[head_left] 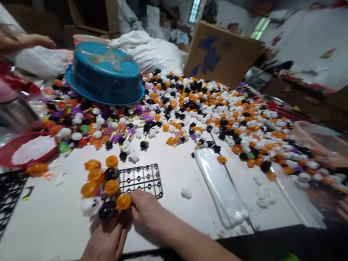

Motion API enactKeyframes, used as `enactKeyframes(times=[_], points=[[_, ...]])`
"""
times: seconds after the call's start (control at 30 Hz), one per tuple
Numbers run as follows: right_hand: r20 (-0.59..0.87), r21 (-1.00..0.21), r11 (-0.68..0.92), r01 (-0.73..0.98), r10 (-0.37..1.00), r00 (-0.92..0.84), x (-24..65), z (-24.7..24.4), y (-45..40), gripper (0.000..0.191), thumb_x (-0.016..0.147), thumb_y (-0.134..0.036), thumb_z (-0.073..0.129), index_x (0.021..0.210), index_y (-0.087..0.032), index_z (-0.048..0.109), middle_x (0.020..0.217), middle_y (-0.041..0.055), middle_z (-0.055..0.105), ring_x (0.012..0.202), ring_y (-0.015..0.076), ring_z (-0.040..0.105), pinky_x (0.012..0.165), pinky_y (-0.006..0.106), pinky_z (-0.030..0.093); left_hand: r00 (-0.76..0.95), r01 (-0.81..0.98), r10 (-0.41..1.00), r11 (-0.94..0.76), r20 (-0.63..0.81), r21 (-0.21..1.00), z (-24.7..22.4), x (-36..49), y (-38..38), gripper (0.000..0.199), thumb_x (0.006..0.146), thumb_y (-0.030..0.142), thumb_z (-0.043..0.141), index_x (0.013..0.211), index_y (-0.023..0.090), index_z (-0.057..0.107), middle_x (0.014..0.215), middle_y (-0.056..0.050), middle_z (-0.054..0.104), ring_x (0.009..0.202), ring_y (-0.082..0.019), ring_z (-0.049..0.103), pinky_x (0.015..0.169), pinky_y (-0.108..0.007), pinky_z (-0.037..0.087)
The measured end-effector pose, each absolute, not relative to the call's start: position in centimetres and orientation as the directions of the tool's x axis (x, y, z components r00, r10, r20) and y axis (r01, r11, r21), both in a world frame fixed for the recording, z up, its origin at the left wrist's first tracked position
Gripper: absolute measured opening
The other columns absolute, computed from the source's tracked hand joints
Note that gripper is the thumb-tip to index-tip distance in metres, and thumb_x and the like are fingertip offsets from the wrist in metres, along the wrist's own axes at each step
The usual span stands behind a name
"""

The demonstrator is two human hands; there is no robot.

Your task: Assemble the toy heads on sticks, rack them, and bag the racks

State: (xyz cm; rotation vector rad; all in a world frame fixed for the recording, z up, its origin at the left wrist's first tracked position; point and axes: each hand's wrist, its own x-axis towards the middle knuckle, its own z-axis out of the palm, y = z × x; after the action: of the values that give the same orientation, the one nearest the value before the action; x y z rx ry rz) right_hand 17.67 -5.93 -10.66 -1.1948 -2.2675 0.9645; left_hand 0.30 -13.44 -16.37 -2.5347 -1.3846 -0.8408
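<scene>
Over the tabletop point(51, 221), the black grid point(142, 177) looks light, stiff and best held by its edges, near the left hand point(108, 239) and right hand point(146, 212), whose fingers' grip I can't tell.

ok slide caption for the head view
Left hand and right hand at a black grid with orange, black and white toys, a toy heap beyond.

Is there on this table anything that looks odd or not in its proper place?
Yes, the blue basin: it sits upside down among the small loose pieces, rim downward, and its upturned base has pale, patchy marks, perhaps dirt or wear.
</scene>
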Motion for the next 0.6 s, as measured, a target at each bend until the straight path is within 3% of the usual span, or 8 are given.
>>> enactKeyframes(times=[0.1,0.2,0.3,0.37,0.47,0.6], points=[[0.027,-0.758,0.394,0.52,0.816,-0.578,18.6,-10.7,-4.8,0.012,0.087,-0.018,0.058,0.093,-0.02,0.068,0.09,0.0021,0.068,0.08,0.0154,0.059,0.072,0.023,0.045,0.436,0.796,0.681,-0.596,0.589,0.1,-17.6,-0.4,-12.5,0.052,0.092,0.019,0.054,0.143,0.024,0.048,0.127,-0.011,0.065,0.121,-0.031,0.059,0.101,-0.048,0.051],[0.071,-0.767,0.334,0.548,0.893,-0.444,21.6,-10.2,-1.4,0.025,0.089,-0.027,0.063,0.113,-0.021,0.069,0.107,0.0048,0.071,0.095,0.0176,0.063,0.084,0.026,0.048,0.441,0.79,0.646,-0.609,0.624,0.073,-18.0,-0.8,-12.2,0.05,0.091,0.02,0.055,0.141,0.022,0.051,0.126,-0.011,0.066,0.117,-0.029,0.061,0.104,-0.045,0.048],[0.056,-0.658,0.171,0.733,0.982,-0.179,26.1,-8.7,4.2,0.036,0.098,-0.028,0.048,0.132,-0.02,0.06,0.125,0.0085,0.066,0.107,0.0188,0.063,0.093,0.029,0.048,0.459,0.787,0.622,-0.616,0.635,0.034,-18.0,-0.9,-12.3,0.052,0.089,0.018,0.056,0.14,0.023,0.052,0.125,-0.011,0.067,0.114,-0.028,0.063,0.103,-0.046,0.047],[0.037,-0.478,0.006,0.878,0.999,0.014,28.8,-7.7,8.2,0.041,0.102,-0.029,0.038,0.139,-0.023,0.054,0.133,0.0083,0.062,0.114,0.0202,0.06,0.094,0.03,0.047,0.458,0.799,0.621,-0.601,0.636,0.01,-18.0,-1.0,-12.4,0.053,0.088,0.016,0.058,0.14,0.023,0.052,0.125,-0.012,0.067,0.114,-0.029,0.063,0.1,-0.046,0.048],[0.02,-0.381,-0.059,0.923,0.997,0.072,31.1,-6.9,12.4,0.041,0.104,-0.026,0.032,0.138,-0.02,0.055,0.128,0.0109,0.065,0.112,0.0224,0.061,0.092,0.03,0.044,0.466,0.802,0.614,-0.597,0.637,-0.011,-18.1,-1.2,-12.4,0.054,0.086,0.014,0.06,0.139,0.023,0.052,0.124,-0.011,0.067,0.114,-0.03,0.062,0.097,-0.046,0.049],[-0.007,-0.286,-0.039,0.957,0.999,0.039,31.0,-7.5,14.0,0.038,0.096,-0.016,0.043,0.131,-0.018,0.06,0.118,0.0133,0.067,0.106,0.0239,0.06,0.087,0.03,0.043,0.46,0.808,0.621,-0.59,0.635,-0.009,-17.8,-0.9,-12.5,0.054,0.086,0.013,0.061,0.138,0.022,0.051,0.123,-0.011,0.068,0.114,-0.031,0.062,0.097,-0.049,0.049]])
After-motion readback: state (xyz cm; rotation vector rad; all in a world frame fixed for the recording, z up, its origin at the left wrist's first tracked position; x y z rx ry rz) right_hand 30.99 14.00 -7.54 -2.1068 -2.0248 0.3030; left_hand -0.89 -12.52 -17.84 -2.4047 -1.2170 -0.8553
